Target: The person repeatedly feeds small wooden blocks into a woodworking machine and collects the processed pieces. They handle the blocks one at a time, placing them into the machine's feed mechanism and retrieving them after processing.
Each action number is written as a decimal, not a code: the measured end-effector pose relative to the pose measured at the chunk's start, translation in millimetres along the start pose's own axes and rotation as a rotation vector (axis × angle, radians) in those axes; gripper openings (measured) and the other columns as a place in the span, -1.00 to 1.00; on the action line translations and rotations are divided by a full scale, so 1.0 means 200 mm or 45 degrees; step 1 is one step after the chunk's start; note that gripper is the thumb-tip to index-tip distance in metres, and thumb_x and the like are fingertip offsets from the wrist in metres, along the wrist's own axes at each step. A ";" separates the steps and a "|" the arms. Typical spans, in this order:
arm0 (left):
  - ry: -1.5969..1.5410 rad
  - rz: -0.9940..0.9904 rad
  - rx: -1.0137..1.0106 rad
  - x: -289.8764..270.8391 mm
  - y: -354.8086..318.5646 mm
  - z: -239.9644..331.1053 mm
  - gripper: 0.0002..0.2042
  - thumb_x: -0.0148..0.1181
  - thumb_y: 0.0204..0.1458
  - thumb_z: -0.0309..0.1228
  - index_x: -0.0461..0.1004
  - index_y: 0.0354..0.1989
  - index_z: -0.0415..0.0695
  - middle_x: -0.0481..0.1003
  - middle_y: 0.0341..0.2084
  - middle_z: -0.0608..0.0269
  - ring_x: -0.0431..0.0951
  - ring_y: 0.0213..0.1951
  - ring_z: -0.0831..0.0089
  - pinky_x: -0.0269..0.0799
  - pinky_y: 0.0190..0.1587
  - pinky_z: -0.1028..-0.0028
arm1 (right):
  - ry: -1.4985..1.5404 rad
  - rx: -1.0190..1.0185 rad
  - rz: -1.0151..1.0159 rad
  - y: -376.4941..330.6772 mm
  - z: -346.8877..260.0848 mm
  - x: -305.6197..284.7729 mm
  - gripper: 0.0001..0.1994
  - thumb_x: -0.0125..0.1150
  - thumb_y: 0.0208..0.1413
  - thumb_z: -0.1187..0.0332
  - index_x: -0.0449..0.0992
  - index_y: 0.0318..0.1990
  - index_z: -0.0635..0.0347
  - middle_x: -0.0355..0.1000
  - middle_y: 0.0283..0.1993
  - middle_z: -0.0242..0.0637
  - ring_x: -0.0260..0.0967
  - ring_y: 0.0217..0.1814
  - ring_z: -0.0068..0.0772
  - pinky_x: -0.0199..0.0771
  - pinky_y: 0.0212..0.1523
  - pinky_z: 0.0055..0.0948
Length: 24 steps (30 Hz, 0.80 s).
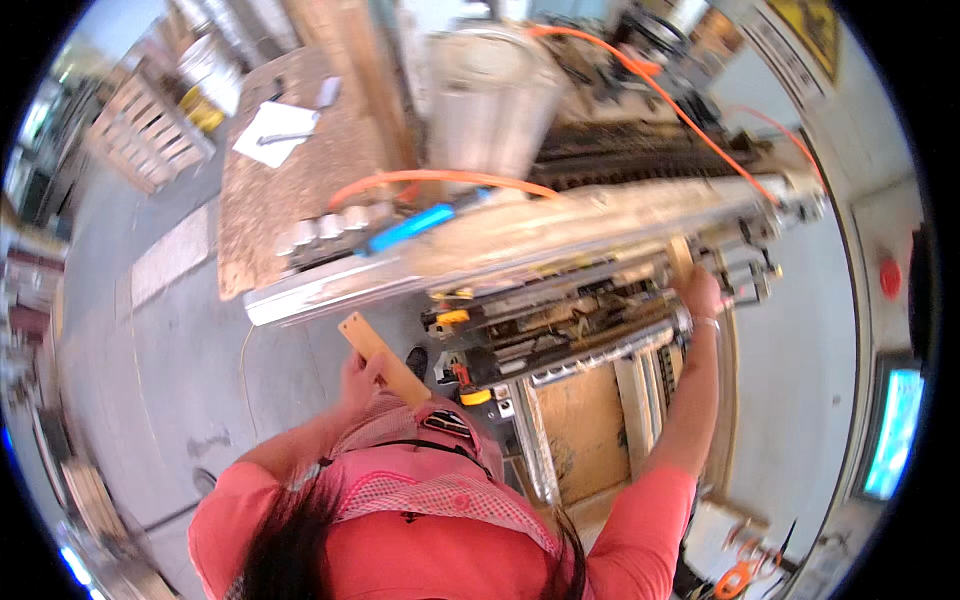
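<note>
A flat, light wooden strip point(392, 366) with small holes at its far end is gripped by my left hand point(360, 384), low in front of my apron. My right arm reaches out to the machine point(570, 325). There my right hand point(700, 292) grips a second, shorter-looking light wooden piece point(681, 258) over the machine's rails. Part of that piece is hidden by the hand, and motion blurs the picture. Several yellow-tipped clamps or levers point(455, 317) stick out of the machine's near left end.
A long beam point(520, 235) spans the machine, with a bright blue tool point(418, 228) and an orange hose point(440, 177) on it. Beyond are a whitish bucket point(490, 110) and a worktop point(255, 215) with paper point(272, 140). A lit screen point(893, 432) stands at right.
</note>
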<state>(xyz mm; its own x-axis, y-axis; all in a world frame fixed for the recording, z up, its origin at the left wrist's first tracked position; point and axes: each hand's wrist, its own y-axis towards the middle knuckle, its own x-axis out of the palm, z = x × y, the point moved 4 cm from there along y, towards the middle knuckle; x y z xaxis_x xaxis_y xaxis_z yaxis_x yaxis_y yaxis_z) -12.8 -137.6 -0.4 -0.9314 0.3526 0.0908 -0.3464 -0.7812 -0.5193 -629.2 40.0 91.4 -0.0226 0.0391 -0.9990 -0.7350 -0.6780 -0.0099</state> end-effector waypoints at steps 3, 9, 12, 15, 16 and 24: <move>0.213 -0.008 0.091 -0.24 0.34 0.06 -0.71 0.07 0.08 -0.42 0.32 -0.03 -0.23 0.48 -0.33 0.24 0.48 -0.37 0.51 0.42 -0.41 0.50 | -0.067 -0.036 -0.035 -0.01 0.01 0.01 -0.51 0.28 -0.22 -0.05 0.51 -0.38 0.29 0.48 -0.42 0.07 0.48 -0.31 0.02 0.51 -0.30 -0.15; 0.227 0.253 0.238 -0.50 1.22 0.19 -0.57 0.18 -0.02 -0.35 0.36 0.04 -0.24 0.51 -0.37 0.25 0.47 -0.44 0.56 0.42 -0.43 0.53 | 0.030 0.061 0.210 -0.12 0.01 -0.08 -0.35 0.38 -0.22 0.12 0.36 0.06 0.25 0.34 0.06 0.05 0.28 0.07 0.06 0.33 0.03 -0.14; 0.107 0.288 0.146 -0.43 1.61 0.17 -0.53 0.18 0.00 -0.30 0.35 0.11 -0.14 0.53 -0.43 0.30 0.45 -0.50 0.59 0.41 -0.45 0.54 | 0.095 0.047 0.219 -0.23 -0.06 -0.14 -0.49 0.34 -0.16 0.23 0.40 -0.03 0.27 0.40 -0.11 -0.01 0.33 -0.05 0.04 0.36 -0.08 -0.14; 0.276 0.281 0.168 -0.33 1.84 0.19 -0.61 0.14 -0.02 -0.32 0.43 0.05 0.03 0.57 -0.36 0.22 0.54 -0.43 0.48 0.45 -0.38 0.46 | 0.150 0.121 0.068 -0.38 -0.07 -0.17 -0.54 0.36 -0.18 0.28 0.44 -0.08 0.25 0.43 -0.18 -0.07 0.37 -0.14 -0.01 0.38 -0.16 -0.18; 0.353 0.286 0.187 -0.28 1.90 0.19 -0.63 0.13 -0.03 -0.32 0.45 0.03 0.07 0.57 -0.35 0.21 0.56 -0.40 0.44 0.46 -0.35 0.44 | 0.156 0.144 0.042 -0.44 -0.06 -0.17 -0.56 0.36 -0.19 0.30 0.45 -0.10 0.24 0.43 -0.20 -0.10 0.38 -0.18 -0.04 0.39 -0.19 -0.20; 0.578 0.334 0.112 -0.25 2.09 0.03 -0.68 0.11 -0.05 -0.32 0.52 -0.07 0.06 0.57 -0.43 0.22 0.56 -0.38 0.41 0.46 -0.31 0.41 | 0.186 0.156 -0.020 -0.74 -0.23 -0.28 -0.66 0.37 -0.17 0.36 0.50 -0.20 0.28 0.47 -0.25 -0.17 0.42 -0.36 -0.29 0.44 -0.33 -0.37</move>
<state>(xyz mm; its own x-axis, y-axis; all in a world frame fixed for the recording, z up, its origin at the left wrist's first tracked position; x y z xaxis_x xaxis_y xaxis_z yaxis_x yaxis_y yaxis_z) -111.2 -484.2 -216.8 -0.8525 0.3114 -0.4199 -0.1343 -0.9067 -0.3997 -488.5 104.2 146.2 0.0816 -0.0642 -0.9946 -0.8120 -0.5830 -0.0290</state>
